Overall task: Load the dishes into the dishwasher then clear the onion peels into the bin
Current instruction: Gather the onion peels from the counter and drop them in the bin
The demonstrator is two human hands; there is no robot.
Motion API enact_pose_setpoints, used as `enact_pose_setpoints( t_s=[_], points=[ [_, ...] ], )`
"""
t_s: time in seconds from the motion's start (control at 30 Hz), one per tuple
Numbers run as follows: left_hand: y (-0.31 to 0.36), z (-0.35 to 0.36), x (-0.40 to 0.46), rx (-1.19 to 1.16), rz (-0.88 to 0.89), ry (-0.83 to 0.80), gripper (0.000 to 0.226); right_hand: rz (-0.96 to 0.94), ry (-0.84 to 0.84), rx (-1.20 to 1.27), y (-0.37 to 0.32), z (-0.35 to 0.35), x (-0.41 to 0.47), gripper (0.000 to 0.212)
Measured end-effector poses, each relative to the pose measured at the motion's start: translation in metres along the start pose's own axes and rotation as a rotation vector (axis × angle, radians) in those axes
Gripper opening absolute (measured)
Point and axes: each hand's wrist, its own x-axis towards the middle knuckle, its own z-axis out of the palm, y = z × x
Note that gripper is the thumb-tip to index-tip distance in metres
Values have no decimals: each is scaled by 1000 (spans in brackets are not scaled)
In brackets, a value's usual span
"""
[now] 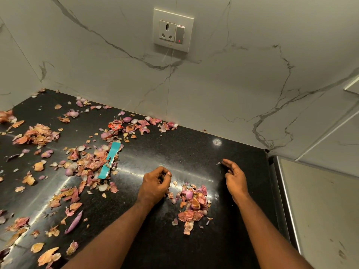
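Peels (191, 203) papery pink-orange, heaped between hands, left grip (155, 186) perhaps pinching

A white socket plate with grey switch (173, 29) sits on the marble-veined wall (233, 84); a teal plastic strip (110, 160) lies on the glossy black worktop (174, 152).

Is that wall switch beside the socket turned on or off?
Probably on: a small red light glows on the switch beside the socket. The rocker's tilt is too hard to read, so the light is the only clue.
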Motion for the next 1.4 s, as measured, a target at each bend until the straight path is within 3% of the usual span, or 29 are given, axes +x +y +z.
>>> enact_pose_setpoints(
  t_s=[0.13, 0.3, 0.43, 0.53, 0.63, 0.8, 0.9, 1.0, 1.07, 1.23, 1.4],
  points=[
    [-1, 1, -1, 9, -5, -4, 11, -27, -76, -146, 3, 7, -3, 65],
    [-2, 1, -1, 9, -5, -3, 11, 35, 129, 160, 6, 2, -8, 47],
    [-3, 1, 1, 5, 2, 0, 11, 14, 71, 164, 12, -1, -11, 58],
    [-3, 2, 0, 2, -2, 1, 10, -19, -25, 17, 15, -1, -8, 65],
    [-3, 2, -1, -9, -1, 2, 10, -92, -136, -200, 18, 5, -14, 59],
    [-2, 2, 0, -14, 0, 1, 10, -405, -349, -528, 35, 21, -48, 49],
    [-2, 2, 0, -27, -5, 8, 11, -418, -462, -403, 35, 24, -77, 47],
    [-1, 2, 0, -48, -4, 18, 11, -303, -406, -73, 32, 20, -99, 46],
    [-1, 2, -1, -71, -12, 28, 10, -346, -319, -130, 33, 18, -112, 58],
    [-2, 0, 0, -97, -22, 41, 11, -634, -328, -673, 44, 34, -146, 127],
    [1, -1, 0, -102, -35, 41, 11, -656, -252, -758, 33, 68, -129, 124]
  ],
)
